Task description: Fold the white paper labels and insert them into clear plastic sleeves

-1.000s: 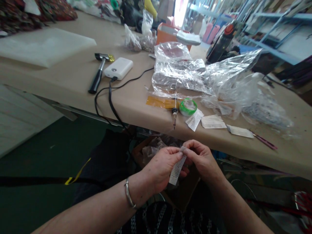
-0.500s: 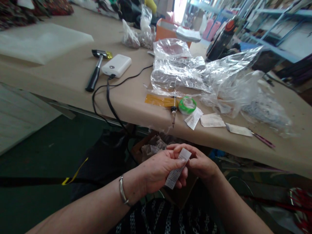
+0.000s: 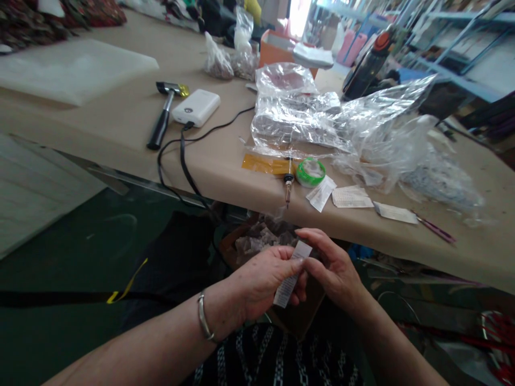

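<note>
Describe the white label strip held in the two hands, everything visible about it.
The white label strip is a narrow, thin strip, fabric or paper by its look, with rows of small dark print too fine to read. It hangs slanted below the table edge, upper end to the right. The left hand pinches its middle with thumb and fingers; the right hand holds its top end at the fingertips. Nothing else touches it.

White printed label (image 3: 290, 273), green tape roll (image 3: 310, 172), white power bank (image 3: 196, 108), amber strip (image 3: 263, 164), tan table (image 3: 120, 118).
</note>
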Motion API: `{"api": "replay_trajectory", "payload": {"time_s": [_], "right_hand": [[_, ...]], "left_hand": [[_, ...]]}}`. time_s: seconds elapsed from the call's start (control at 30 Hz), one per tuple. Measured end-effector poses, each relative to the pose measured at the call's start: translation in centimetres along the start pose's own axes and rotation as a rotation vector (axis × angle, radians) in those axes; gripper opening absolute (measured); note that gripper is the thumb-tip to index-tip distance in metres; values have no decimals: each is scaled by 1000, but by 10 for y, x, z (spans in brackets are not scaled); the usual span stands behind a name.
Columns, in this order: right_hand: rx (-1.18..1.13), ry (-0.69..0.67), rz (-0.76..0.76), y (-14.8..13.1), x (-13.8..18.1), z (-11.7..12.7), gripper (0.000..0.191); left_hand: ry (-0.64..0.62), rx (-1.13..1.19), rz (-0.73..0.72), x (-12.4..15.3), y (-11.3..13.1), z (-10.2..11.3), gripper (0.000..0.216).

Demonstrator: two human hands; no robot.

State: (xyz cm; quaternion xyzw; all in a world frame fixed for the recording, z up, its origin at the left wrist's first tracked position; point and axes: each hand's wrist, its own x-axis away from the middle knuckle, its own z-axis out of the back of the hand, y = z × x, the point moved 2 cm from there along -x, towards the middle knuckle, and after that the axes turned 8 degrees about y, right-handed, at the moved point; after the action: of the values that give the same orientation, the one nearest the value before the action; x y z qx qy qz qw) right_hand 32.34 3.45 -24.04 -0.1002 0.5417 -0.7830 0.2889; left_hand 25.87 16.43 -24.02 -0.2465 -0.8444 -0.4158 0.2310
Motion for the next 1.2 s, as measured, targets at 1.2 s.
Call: {"api": "replay_trajectory", "payload": {"time_s": [1.2], "right_hand": [[-269,172,-223,4,-52,-23,13]], "left_hand": [[357,-411,-625,-20,34,24,17]]}}
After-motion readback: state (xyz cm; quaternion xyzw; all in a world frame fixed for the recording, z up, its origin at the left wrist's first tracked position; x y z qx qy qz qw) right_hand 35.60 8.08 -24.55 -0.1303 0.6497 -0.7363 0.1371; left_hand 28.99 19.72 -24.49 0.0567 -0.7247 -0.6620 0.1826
